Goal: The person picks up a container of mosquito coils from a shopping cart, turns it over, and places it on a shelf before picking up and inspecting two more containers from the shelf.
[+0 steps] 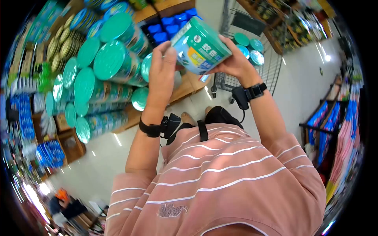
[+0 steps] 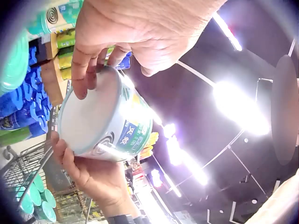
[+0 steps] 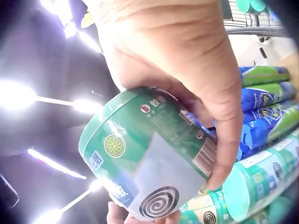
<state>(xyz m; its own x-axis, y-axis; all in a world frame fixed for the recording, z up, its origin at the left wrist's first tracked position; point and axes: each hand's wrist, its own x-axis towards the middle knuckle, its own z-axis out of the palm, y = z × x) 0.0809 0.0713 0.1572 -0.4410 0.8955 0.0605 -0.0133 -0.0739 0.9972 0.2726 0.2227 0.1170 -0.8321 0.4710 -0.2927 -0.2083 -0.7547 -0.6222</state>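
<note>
A green and blue tub with a spiral print and a green lid (image 1: pixel 201 46) is held tilted between both hands. The left hand (image 1: pixel 163 74) has its fingers bent against the tub's base end; in the left wrist view the fingertips of the left hand (image 2: pixel 140 37) touch the pale base (image 2: pixel 91 109). At the lid end, the right hand (image 1: pixel 238 63) grips the tub. In the right wrist view the right hand (image 3: pixel 187 56) curls round the side of the tub (image 3: pixel 145 149), with its fingers along the barcode side.
Stacks of similar green-lidded tubs (image 1: pixel 111 61) stand at the left, with blue packs (image 1: pixel 169 29) behind. A shopping cart (image 1: pixel 269 59) holding several tubs is beyond the right hand. Shelves (image 1: pixel 71 145) stand further left, and a rack of clothing (image 1: pixel 338 133) at the right.
</note>
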